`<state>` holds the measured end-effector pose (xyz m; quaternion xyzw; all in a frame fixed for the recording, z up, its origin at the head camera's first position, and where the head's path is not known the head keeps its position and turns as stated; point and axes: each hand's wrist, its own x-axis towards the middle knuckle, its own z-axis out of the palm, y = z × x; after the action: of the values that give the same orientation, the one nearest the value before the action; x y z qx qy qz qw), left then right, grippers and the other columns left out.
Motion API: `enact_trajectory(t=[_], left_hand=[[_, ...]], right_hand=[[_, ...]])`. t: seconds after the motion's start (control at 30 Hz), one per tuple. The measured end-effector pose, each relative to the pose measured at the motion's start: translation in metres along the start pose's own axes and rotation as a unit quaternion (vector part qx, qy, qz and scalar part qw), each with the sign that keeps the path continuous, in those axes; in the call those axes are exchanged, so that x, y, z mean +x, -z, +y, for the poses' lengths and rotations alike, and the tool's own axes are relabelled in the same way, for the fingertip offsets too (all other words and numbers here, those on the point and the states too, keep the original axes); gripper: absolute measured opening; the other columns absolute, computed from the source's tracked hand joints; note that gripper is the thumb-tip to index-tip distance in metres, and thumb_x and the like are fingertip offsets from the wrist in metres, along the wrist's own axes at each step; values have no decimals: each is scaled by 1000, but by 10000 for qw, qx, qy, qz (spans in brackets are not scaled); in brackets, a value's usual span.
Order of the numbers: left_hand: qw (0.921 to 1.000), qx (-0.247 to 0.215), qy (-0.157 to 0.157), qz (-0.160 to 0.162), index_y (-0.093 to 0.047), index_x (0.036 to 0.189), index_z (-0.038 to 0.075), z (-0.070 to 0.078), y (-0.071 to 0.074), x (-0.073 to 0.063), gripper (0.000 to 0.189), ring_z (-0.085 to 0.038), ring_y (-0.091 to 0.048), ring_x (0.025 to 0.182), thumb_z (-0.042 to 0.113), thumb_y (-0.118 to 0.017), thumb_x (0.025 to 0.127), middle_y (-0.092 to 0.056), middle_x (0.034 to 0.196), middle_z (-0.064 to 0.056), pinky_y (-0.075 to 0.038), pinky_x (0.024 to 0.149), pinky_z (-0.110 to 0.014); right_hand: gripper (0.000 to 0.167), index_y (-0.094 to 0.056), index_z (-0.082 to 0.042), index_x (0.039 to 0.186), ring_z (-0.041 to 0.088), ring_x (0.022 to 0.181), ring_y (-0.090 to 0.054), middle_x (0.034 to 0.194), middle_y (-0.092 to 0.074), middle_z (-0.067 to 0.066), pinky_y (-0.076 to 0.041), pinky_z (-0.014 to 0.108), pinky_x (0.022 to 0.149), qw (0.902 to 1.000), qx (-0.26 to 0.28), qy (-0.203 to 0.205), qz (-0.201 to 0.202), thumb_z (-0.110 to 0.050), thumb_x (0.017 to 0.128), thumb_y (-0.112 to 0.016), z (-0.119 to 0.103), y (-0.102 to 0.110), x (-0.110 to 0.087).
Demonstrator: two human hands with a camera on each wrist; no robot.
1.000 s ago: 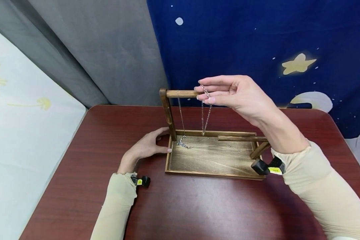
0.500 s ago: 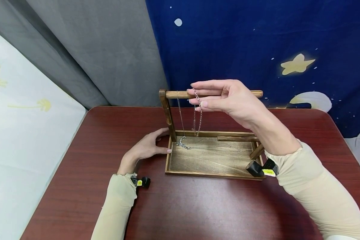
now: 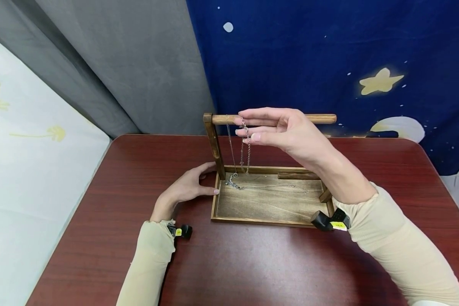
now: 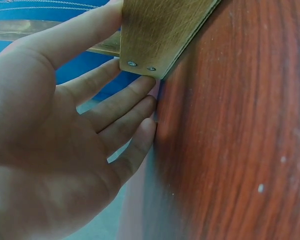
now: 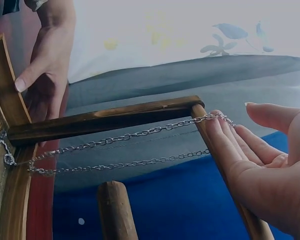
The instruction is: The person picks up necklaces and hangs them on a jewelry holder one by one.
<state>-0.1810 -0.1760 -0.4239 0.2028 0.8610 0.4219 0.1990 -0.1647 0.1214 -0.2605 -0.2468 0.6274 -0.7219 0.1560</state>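
A wooden stand has a tray base (image 3: 267, 204), an upright post (image 3: 214, 144) and a top bar (image 3: 317, 119). My right hand (image 3: 246, 125) is level with the bar near its left end and pinches a silver chain (image 3: 247, 153) between its straight fingers. The chain's loop hangs down toward the tray. The right wrist view shows this chain (image 5: 130, 136) looped over the fingertips (image 5: 217, 125) beside the bar. A second thin chain (image 3: 229, 140) hangs from the bar and pools in the tray (image 3: 233, 183). My left hand (image 3: 204, 180) rests flat against the tray's left corner (image 4: 155, 35).
The stand sits on a dark red table (image 3: 229, 263). A short lower rail (image 3: 298, 175) juts in from the stand's right side. Grey curtain (image 3: 130, 63) and blue starred cloth (image 3: 329, 55) hang behind. A white patterned surface (image 3: 30, 170) borders the table's left edge.
My right hand has slid left and a little lower along the top bar, carrying the chain closer to the post. The left hand has stayed put.
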Motion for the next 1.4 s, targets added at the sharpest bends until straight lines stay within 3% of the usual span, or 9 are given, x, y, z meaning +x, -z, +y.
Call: enact_trajectory(t=[0.57, 0.8, 1.1, 1.4], left_hand=[[10000, 4, 29, 26, -38, 152, 9, 1, 0, -1, 84, -31, -41, 138, 25, -83, 83, -43, 152, -11, -35, 112, -48], [10000, 7, -29, 67, -39, 152, 9, 1, 0, -1, 84, -32, -42, 138, 26, -83, 83, -44, 152, -11, -35, 112, -49], [10000, 3, -23, 60, -39, 152, 10, 1, -1, -1, 84, -32, -42, 138, 25, -83, 83, -44, 152, -11, -36, 112, -48], [10000, 38, 2, 67, -39, 152, 11, -1, -2, 0, 84, -31, -42, 138, 24, -83, 82, -44, 152, -9, -36, 112, -48]], right_hand=[[38, -60, 4, 132, 30, 118, -62, 132, -62, 17, -51, 38, 99, 9993, -232, -282, -45, 4, 94, -63, 6, 3, -8], [39, -63, -1, 132, 24, 125, -58, 134, -62, 12, -47, 32, 103, 9962, -734, -477, 33, -7, 94, -67, 10, 6, -10], [39, -57, 4, 136, 28, 129, -54, 144, -51, 19, -46, 39, 103, 9983, -293, -497, -60, -5, 98, -61, 13, 15, -18], [41, -56, 1, 138, 33, 124, -58, 139, -57, 14, -50, 41, 99, 9971, -558, -524, -11, -10, 99, -61, 15, 28, -29]])
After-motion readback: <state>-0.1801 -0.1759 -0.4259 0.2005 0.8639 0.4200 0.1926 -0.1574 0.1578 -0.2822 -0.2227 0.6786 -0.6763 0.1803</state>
